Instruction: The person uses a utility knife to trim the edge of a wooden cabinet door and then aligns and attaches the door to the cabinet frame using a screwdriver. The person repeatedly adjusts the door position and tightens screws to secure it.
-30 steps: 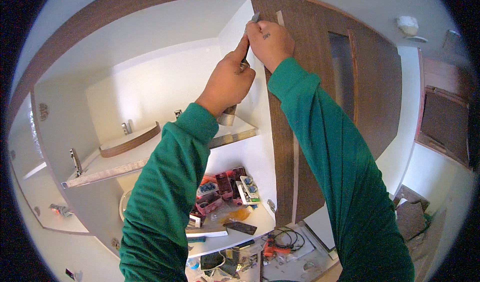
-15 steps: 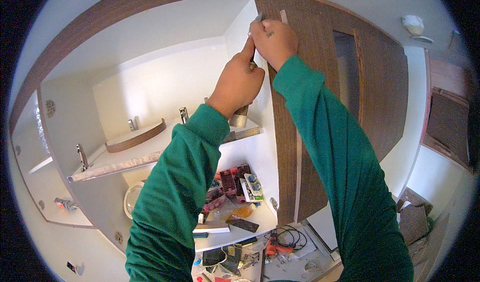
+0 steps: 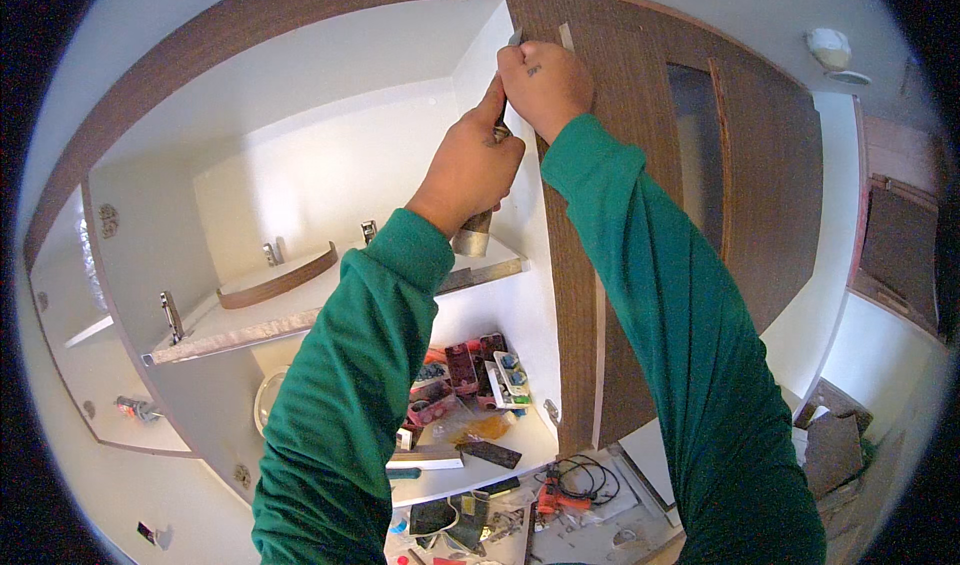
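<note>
Both my arms reach up in green sleeves to the front edge of a cabinet's brown upright (image 3: pixel 572 215). My right hand (image 3: pixel 548 85) is closed near the top, its fingers wrapped round a chisel-like tool (image 3: pixel 473 233). A grey blade tip pokes out just above that fist, at the edge of the upright. Lower down, my left hand (image 3: pixel 470 170) is closed on the same tool, thumb pointing up along it. The brown lower part, with a pale metallic end, sticks out below my left hand. Most of the tool is hidden by my hands.
A white shelf (image 3: pixel 250 327) with upright metal brackets and a curved brown-edged piece (image 3: pixel 280 277) is at the left. Below lie red boxes (image 3: pixel 460 367), a dark block (image 3: pixel 488 453), an orange power tool (image 3: pixel 560 497) and its black cable. A brown door panel (image 3: pixel 765 205) stands right.
The view has shifted slightly. My hands stay at the upright's edge with the same grip on the tool, and have barely moved.
</note>
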